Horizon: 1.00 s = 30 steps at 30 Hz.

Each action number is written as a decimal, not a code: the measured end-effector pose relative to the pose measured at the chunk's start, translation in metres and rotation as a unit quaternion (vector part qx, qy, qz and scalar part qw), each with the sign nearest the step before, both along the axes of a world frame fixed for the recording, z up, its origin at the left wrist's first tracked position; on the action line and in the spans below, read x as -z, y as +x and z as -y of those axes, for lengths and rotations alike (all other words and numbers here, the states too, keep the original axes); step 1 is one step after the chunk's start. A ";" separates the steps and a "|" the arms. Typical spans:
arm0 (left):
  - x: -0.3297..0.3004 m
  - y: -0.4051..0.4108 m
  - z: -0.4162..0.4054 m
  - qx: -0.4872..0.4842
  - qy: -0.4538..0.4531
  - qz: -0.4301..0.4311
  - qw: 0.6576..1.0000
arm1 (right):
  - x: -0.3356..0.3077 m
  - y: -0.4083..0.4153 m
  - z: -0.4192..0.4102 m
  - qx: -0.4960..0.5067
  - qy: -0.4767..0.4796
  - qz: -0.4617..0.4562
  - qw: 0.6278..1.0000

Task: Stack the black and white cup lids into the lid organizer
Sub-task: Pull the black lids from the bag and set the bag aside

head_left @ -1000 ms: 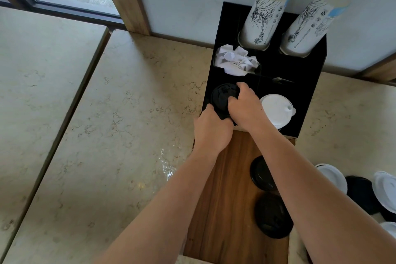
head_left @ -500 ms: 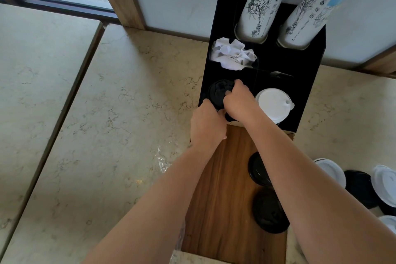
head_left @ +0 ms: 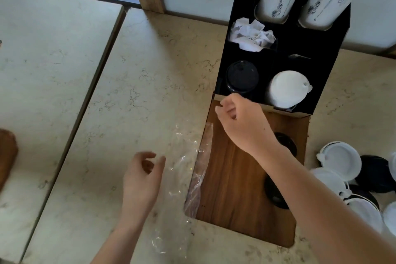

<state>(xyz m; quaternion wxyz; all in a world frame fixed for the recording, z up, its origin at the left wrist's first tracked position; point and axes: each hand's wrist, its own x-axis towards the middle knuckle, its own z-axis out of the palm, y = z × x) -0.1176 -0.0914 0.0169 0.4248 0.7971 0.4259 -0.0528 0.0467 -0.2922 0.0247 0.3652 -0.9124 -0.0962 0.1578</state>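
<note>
The lid organizer [head_left: 321, 66] is sitting on the marble counter [head_left: 150, 70], holding black lids [head_left: 242, 78] and white lids [head_left: 287, 88] in its front slots. More loose lids [head_left: 340, 156] are lying at right. The right hand [head_left: 244, 122] and left hand [head_left: 141, 180] are hovering with fingers loosely curled, holding nothing.

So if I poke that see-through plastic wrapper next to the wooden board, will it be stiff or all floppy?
Probably floppy: the clear plastic wrapper lies wrinkled and flattened along the wooden board edge. It likely weighs almost nothing, so a poke may just slide it over the smooth stone counter. Its shiny creases suggest it would be slippery and hard to pinch.
</note>
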 end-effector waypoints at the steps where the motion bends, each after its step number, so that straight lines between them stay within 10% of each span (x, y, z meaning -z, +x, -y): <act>1: 0.008 -0.018 -0.006 -0.018 -0.025 -0.042 0.999 | 0.009 -0.014 -0.004 -0.006 -0.021 -0.089 0.996; 5: 0.025 -0.044 -0.010 -0.034 -0.134 -0.065 0.988 | 0.035 -0.051 -0.008 0.046 0.010 -0.335 0.941; 15: 0.025 -0.101 -0.015 0.201 -0.084 -0.268 0.938 | 0.045 -0.082 -0.022 0.211 0.174 -0.367 0.889; 22: 0.033 -0.112 0.012 -0.013 -0.373 -0.098 0.923 | 0.041 -0.090 0.000 0.364 0.323 -0.377 0.788; 27: 0.034 -0.113 0.005 -0.247 -0.592 0.054 0.765 | 0.035 -0.097 0.025 0.438 0.434 -0.338 0.711; 30: 0.033 -0.110 0.016 -0.193 -0.597 0.010 0.778 | 0.033 -0.109 0.030 0.457 0.465 -0.339 0.678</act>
